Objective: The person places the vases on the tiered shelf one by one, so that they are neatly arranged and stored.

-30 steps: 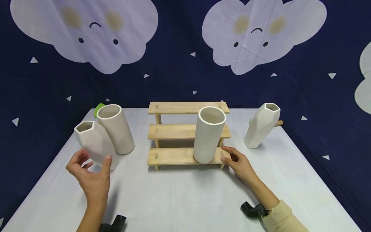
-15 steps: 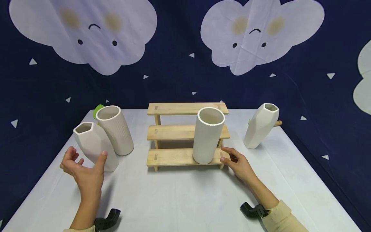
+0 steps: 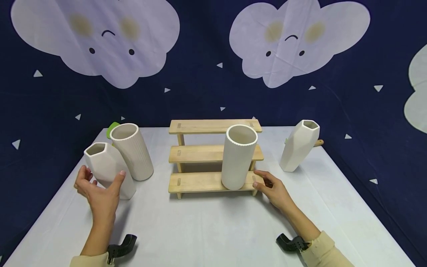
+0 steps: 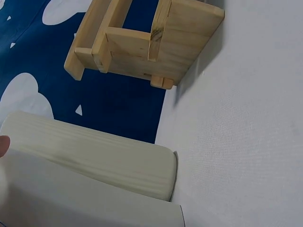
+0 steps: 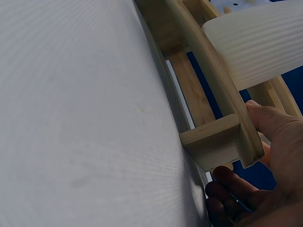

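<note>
My left hand (image 3: 100,196) is spread beside a white faceted vase (image 3: 108,167) at the left of the table, thumb in front of its right side, other fingers by its left. Whether they press on it I cannot tell. In the left wrist view only a thumb tip (image 4: 4,144) shows, by the vases. My right hand (image 3: 275,189) holds the right end of the lowest step of a three-tier wooden shelf (image 3: 197,181). In the right wrist view the thumb (image 5: 267,118) touches the step's edge, with curled fingers below. A white ribbed vase (image 3: 238,159) stands on that step.
Behind the faceted vase stands another ribbed vase (image 3: 133,152), with a green object (image 3: 112,129) partly hidden behind it. At the right stands a second faceted vase (image 3: 298,146), a wooden handle tip (image 3: 319,142) showing behind it. A dark blue cloth (image 3: 207,96) hangs behind the table.
My left hand has drawn back a little to the left from the faceted vase, then come slightly closer again. The right hand keeps its hold on the shelf; the vases stay put.
</note>
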### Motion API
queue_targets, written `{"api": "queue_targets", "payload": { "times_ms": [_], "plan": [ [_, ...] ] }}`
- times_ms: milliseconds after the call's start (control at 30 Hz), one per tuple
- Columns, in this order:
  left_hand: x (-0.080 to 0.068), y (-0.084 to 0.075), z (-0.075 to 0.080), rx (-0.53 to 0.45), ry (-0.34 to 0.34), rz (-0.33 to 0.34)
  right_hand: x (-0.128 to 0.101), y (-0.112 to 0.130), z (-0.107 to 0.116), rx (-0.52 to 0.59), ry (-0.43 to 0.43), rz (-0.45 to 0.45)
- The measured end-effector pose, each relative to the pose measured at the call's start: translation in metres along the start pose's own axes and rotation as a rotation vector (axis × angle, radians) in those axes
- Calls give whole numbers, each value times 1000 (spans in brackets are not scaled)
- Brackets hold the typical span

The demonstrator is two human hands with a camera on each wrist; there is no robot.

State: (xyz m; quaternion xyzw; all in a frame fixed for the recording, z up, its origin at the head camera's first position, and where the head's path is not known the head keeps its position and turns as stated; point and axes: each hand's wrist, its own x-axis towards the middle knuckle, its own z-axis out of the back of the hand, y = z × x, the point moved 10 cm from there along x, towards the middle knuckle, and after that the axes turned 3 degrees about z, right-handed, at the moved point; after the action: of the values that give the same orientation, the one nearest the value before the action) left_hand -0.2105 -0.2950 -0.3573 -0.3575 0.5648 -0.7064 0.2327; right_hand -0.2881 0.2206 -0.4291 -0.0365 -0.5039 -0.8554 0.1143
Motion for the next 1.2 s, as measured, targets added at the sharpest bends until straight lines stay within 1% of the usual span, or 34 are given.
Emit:
{"api": "queue_targets", "payload": {
  "times_ms": [300,633,867,1033,1200],
  "plan": [
    [4,7,-6,-28,25,29,-1,2,-1,20,10,-11],
    [4,11,-12,-59,56,47,-1,1,0,13,5,-11],
    [4,17,-16,-101,78,87,0,0,0,17,-1,1],
    [4,19,-18,-115,95,106,0,2,1,21,-8,12],
    [3,22,-21,-128,108,139,0,0,1,19,-9,7]
  ]
}}
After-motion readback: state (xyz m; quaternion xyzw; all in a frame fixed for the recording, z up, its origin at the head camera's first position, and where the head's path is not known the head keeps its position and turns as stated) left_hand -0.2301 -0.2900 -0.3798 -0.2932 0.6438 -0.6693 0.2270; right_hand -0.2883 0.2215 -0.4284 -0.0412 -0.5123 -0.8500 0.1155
